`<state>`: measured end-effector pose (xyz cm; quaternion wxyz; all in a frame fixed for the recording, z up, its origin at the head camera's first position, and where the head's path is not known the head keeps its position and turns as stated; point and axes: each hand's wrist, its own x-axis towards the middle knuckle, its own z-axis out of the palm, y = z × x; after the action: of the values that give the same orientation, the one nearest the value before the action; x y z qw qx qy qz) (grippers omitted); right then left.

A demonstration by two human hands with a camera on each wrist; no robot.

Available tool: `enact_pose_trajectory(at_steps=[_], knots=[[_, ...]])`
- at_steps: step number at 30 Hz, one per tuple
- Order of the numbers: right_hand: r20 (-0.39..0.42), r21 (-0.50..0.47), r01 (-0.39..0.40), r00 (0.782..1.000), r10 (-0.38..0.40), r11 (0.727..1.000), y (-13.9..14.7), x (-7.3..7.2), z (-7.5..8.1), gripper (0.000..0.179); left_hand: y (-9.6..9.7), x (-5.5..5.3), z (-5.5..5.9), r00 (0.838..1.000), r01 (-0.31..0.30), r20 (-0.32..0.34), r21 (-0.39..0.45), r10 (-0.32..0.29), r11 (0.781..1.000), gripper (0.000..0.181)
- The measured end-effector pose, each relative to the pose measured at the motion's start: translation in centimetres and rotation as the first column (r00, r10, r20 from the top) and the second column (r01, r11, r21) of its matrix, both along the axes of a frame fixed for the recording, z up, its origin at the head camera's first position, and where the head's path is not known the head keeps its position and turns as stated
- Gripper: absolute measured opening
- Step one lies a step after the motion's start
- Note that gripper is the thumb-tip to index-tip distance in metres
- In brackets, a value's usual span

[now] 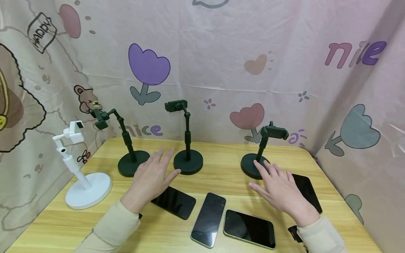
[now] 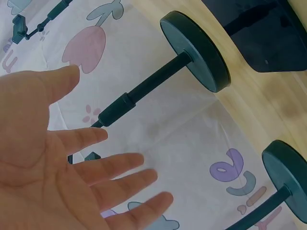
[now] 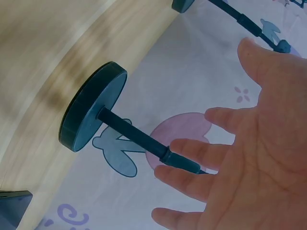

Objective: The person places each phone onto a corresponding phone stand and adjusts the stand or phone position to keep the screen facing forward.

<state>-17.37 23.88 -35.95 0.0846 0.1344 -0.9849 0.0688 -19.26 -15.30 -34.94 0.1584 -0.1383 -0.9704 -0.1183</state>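
My left hand hovers with spread fingers over the table, between two dark green phone stands, the left one and the middle one. Its palm faces the middle stand's pole in the left wrist view and holds nothing. Below it lies a black phone, partly hidden by the hand. On the right, my right hand is also spread and holds nothing. Its fingertips overlap the round base of the right green stand; that stand's pole shows before the palm in the right wrist view.
A white phone stand stands at the table's left side. Two more phones, a grey one and a pale-edged one, lie at the front middle. Another black phone lies beyond my right hand. A printed curtain hangs behind the wooden table.
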Motion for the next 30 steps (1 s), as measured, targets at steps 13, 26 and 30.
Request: enact_pose_trajectory(at_steps=[13, 26, 30], knots=[[-0.028, -0.118, -0.02, 0.999, 0.017, 0.993, 0.8, -1.2, 0.4, 0.055, 1.5, -1.6, -0.3, 0.994, 0.099, 0.04, 0.067, -0.101, 0.993, 0.057], [0.047, -0.361, 0.065, 0.998, -0.052, 0.93, 4.0, -3.8, -0.4, 0.055, 5.8, -5.7, -1.6, 0.949, 0.208, 0.191, 0.22, -0.251, 0.953, 0.048], [0.069, -0.421, 0.093, 0.995, -0.071, 0.902, 5.2, -5.0, -0.3, 0.056, 7.2, -7.2, -2.3, 0.917, 0.244, 0.238, 0.302, -0.32, 0.922, 0.048]])
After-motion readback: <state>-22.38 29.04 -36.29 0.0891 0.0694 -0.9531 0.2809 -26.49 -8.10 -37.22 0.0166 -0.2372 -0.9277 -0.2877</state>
